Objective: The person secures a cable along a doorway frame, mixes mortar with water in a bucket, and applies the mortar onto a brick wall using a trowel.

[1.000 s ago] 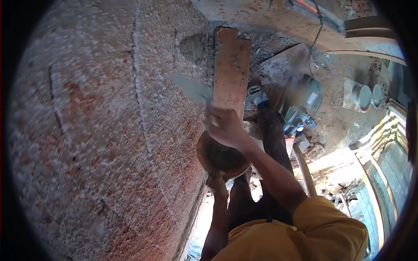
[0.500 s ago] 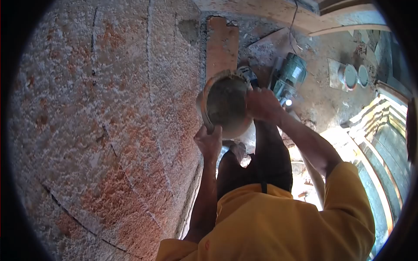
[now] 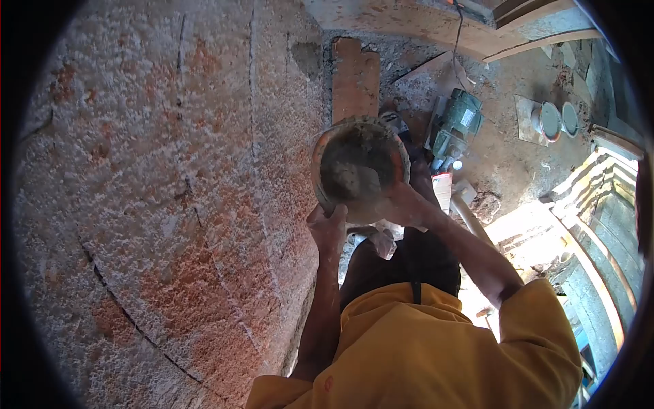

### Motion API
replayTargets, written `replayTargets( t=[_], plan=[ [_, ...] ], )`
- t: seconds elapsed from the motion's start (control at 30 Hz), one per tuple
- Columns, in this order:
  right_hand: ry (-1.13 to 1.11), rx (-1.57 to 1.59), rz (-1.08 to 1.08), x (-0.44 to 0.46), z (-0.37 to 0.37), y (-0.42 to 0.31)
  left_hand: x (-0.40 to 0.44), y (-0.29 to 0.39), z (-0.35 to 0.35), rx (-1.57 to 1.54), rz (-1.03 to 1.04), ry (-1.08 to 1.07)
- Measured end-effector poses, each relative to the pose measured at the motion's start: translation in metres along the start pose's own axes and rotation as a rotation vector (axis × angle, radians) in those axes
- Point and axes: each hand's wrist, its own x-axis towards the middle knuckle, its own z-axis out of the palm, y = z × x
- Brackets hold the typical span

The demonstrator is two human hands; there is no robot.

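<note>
shifted lower since the earlier frame, right hand (image 3: 407, 206) is meeting the bowl (image 3: 318, 165) beside the wall (image 3: 170, 191), grip unclear to me; left hand (image 3: 329, 228) is clasping the bowl's wall side, presumably steadying it.

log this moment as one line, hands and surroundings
left hand: holding bowl by rim | right hand: at bowl's lower right, grip unclear | around: rough wall, board, green machine

Orange-brown bowl (image 3: 317, 161), perhaps grey inside, yellow shirt (image 3: 429, 341), mottled red-and-white wall (image 3: 170, 225)
</note>
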Motion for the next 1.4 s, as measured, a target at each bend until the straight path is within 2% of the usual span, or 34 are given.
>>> replayTargets(
  t=[0.07,0.17,0.27,0.3,0.37,0.53,0.63,0.7,0.73,0.8,0.9,0.93,0.97,1.0,1.07,1.1,1.17,1.2,1.3,1.4],
  plan=[
    [0.055,-0.101,-0.009,0.006,0.011,0.018,0.019,-0.028,0.012,-0.164,0.045,0.008],
    [0.207,-0.006,0.041,0.007,-0.003,-0.012,0.023,-0.040,0.015,-0.289,-0.076,0.008],
    [0.091,0.511,0.360,0.019,-0.039,-0.049,0.024,-0.031,0.026,-0.440,-0.179,0.057],
    [0.120,0.613,0.352,0.027,-0.045,-0.042,0.028,-0.039,0.023,-0.335,-0.161,0.066],
    [0.166,0.823,0.341,0.048,-0.059,-0.023,0.026,-0.054,0.018,-0.370,-0.211,0.105],
    [0.645,0.758,0.285,0.067,-0.136,-0.007,0.012,-0.053,-0.001,-0.338,-0.326,0.149],
    [1.037,0.189,0.163,0.085,-0.155,0.008,-0.002,-0.055,-0.013,-0.228,-0.357,0.178],
    [1.306,-0.245,0.187,0.118,-0.152,0.023,-0.011,-0.057,-0.022,-0.122,-0.381,0.222],
    [1.420,-0.294,0.225,0.156,-0.136,0.029,-0.017,-0.067,-0.031,-0.017,-0.361,0.203],
    [1.648,-0.374,0.311,0.230,-0.104,0.040,-0.027,-0.087,-0.031,-0.110,-0.314,0.274],
    [0.804,-0.119,0.134,0.304,-0.033,-0.010,-0.039,-0.108,-0.024,-0.217,-0.362,0.331],
    [0.700,-0.148,-0.008,0.317,-0.010,-0.041,-0.027,-0.107,-0.019,-0.241,-0.365,0.325],
    [0.675,0.106,-0.111,0.274,-0.023,-0.089,-0.021,-0.101,-0.011,-0.325,-0.300,0.347],
    [0.612,0.375,-0.173,0.208,-0.023,-0.147,-0.032,-0.104,-0.013,-0.294,-0.327,0.340],
    [0.624,0.210,-0.103,0.142,-0.026,-0.156,-0.028,-0.112,-0.015,-0.254,-0.339,0.296],
    [0.533,0.039,-0.163,0.124,-0.021,-0.118,-0.022,-0.113,-0.014,-0.247,-0.328,0.265],
    [0.239,-0.355,-0.070,0.076,-0.032,-0.070,-0.013,-0.104,-0.010,-0.203,-0.276,0.197],
    [0.042,-0.573,0.073,0.057,-0.043,-0.066,-0.011,-0.088,-0.006,-0.165,-0.234,0.163],
    [-0.118,-0.805,0.179,0.039,-0.040,-0.030,-0.011,-0.054,-0.004,0.017,0.051,0.127],
    [-0.154,-0.950,0.063,0.042,-0.012,-0.017,-0.018,0.001,0.000,0.148,0.276,0.124]
  ],
)
